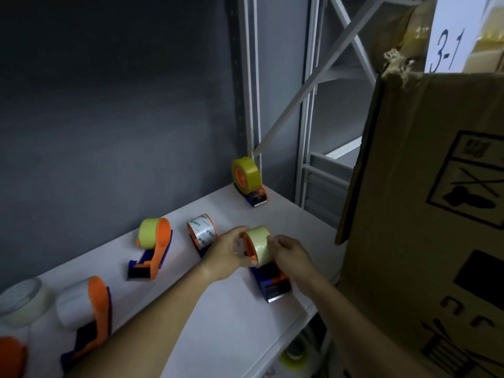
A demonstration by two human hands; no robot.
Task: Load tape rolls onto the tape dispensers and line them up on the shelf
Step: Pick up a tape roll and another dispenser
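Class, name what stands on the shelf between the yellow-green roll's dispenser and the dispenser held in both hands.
In the head view, a dispenser with a printed clear roll stands there.

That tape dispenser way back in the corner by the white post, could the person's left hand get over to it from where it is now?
Probably yes. The left hand grips the pale roll on the near dispenser, so it must let go first. From there only bare shelf lies before the corner dispenser.

Single head-worn wide-angle view, looking forward and down onto the white shelf from close above its front edge, facing the dark back wall; cardboard box close, right of the shelf.
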